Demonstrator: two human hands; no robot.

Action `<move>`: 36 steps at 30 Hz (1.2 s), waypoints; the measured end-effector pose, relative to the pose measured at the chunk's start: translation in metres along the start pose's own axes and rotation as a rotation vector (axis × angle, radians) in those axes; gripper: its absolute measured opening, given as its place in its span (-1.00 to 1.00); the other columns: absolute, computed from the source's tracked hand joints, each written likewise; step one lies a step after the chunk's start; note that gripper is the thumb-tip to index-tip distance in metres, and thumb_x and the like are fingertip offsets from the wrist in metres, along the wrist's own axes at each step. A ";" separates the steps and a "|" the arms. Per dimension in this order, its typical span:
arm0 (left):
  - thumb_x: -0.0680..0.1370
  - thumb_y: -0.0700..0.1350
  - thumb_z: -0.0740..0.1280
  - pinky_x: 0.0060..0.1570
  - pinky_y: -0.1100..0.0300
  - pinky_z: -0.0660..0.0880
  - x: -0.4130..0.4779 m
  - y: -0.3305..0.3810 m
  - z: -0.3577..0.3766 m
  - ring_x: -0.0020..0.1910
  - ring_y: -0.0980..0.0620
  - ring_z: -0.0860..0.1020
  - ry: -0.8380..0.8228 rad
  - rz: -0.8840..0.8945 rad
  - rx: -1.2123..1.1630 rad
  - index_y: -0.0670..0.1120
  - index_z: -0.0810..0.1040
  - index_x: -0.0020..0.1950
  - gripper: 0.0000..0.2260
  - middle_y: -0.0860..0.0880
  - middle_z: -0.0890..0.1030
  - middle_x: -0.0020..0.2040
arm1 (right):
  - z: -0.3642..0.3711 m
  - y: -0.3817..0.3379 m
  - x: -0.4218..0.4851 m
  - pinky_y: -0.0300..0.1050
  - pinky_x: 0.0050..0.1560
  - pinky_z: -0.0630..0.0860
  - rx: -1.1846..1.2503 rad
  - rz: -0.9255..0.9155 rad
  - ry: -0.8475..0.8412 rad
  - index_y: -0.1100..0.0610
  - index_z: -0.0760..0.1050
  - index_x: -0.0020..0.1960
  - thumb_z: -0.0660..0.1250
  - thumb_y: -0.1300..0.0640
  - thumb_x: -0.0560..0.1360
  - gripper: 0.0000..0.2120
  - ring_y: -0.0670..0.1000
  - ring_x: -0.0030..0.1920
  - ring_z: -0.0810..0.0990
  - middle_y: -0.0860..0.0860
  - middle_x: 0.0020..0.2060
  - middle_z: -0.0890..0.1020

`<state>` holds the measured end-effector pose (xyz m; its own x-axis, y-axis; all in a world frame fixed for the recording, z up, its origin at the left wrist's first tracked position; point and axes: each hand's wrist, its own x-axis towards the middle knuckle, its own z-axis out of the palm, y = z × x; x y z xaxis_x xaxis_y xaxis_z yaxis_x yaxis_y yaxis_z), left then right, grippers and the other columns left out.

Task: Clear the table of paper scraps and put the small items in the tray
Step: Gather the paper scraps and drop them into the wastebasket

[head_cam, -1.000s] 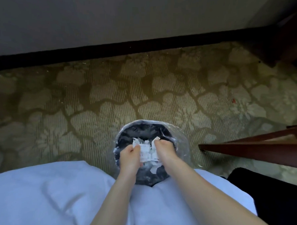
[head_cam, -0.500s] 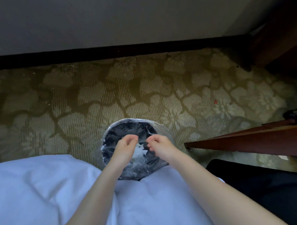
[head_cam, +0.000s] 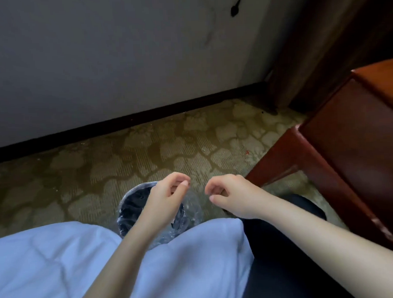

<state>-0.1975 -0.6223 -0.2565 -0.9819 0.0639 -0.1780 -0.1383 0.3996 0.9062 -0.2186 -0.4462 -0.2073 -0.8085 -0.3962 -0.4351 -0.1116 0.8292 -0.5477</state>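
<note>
Table [head_cam: 359,146]: wooden, right of view; top mostly unseen.
Lined bin [head_cam: 130,210]: on the floor, partly under left hand [head_cam: 168,196].
Right hand [head_cam: 230,195]: just beside the bin.
Both hands: fingers loosely curled, nothing held.
Paper scraps: none visible; bin interior largely hidden.
Handling: best shake off clinging bits over the bin before turning to the table.

Patterned carpet [head_cam: 102,171] bearing a plastic-lined bin [head_cam: 135,205] and wooden table [head_cam: 359,141]
</note>
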 end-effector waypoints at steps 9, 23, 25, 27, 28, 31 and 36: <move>0.59 -0.04 0.21 -0.01 0.47 0.43 -0.024 0.149 0.012 -0.01 0.33 0.53 -0.182 0.417 0.260 0.04 0.54 0.05 -0.86 0.16 0.61 -0.04 | -0.100 -0.015 -0.133 -0.25 0.05 0.50 -0.055 -0.122 0.242 -0.04 0.53 0.12 0.26 0.06 0.55 -0.83 -0.17 -0.03 0.53 -0.17 -0.04 0.59; 0.59 0.05 0.18 -0.06 0.49 0.34 -0.057 0.312 0.141 0.05 0.25 0.45 -0.426 0.906 0.526 0.06 0.46 0.20 -0.78 0.18 0.47 0.07 | -0.170 0.070 -0.305 -0.37 -0.19 0.38 -0.045 0.080 0.717 -0.16 0.52 -0.06 0.27 0.03 0.54 -0.91 -0.22 -0.15 0.53 -0.24 -0.21 0.57; 0.59 0.04 0.18 -0.02 0.45 0.33 -0.056 0.322 0.169 0.09 0.20 0.44 -0.494 0.887 0.543 0.05 0.45 0.23 -0.76 0.16 0.46 0.09 | -0.170 0.089 -0.321 -0.38 -0.18 0.39 -0.035 0.150 0.759 -0.14 0.52 -0.03 0.26 0.04 0.55 -0.90 -0.21 -0.12 0.53 -0.25 -0.18 0.55; 0.59 0.04 0.18 0.10 0.35 0.33 -0.051 0.329 0.196 0.14 0.13 0.42 -0.531 0.861 0.570 0.03 0.43 0.25 -0.75 0.08 0.46 0.17 | -0.170 0.110 -0.334 -0.37 -0.17 0.44 0.004 0.220 0.795 -0.12 0.52 0.00 0.25 0.05 0.56 -0.89 -0.18 -0.13 0.55 -0.23 -0.17 0.55; 0.59 0.05 0.18 0.15 0.29 0.34 -0.048 0.333 0.208 0.17 0.10 0.40 -0.534 0.843 0.591 0.03 0.42 0.26 -0.73 0.05 0.45 0.21 | -0.170 0.121 -0.339 -0.36 -0.14 0.46 0.032 0.250 0.813 -0.11 0.52 0.00 0.25 0.06 0.56 -0.89 -0.17 -0.12 0.56 -0.22 -0.15 0.56; 0.60 0.07 0.16 0.20 0.24 0.33 -0.041 0.346 0.244 0.24 0.06 0.36 -0.528 0.783 0.619 0.02 0.35 0.33 -0.68 0.01 0.39 0.31 | -0.171 0.154 -0.351 -0.45 -0.15 0.41 0.054 0.313 0.907 -0.09 0.53 0.04 0.25 0.06 0.56 -0.88 -0.19 -0.06 0.53 -0.21 -0.07 0.56; 0.61 0.09 0.14 0.39 0.07 0.29 -0.026 0.363 0.298 0.39 0.00 0.29 -0.405 0.827 0.722 0.02 0.25 0.41 -0.61 0.00 0.28 0.44 | -0.185 0.204 -0.347 -0.49 -0.20 0.40 0.077 0.361 1.146 0.01 0.53 0.09 0.24 0.11 0.57 -0.85 -0.18 -0.09 0.52 -0.11 -0.07 0.57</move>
<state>-0.1842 -0.2066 -0.0373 -0.6075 0.7825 0.1366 0.7571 0.5184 0.3977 -0.0677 -0.0670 -0.0360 -0.8338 0.4670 0.2945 0.2303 0.7790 -0.5832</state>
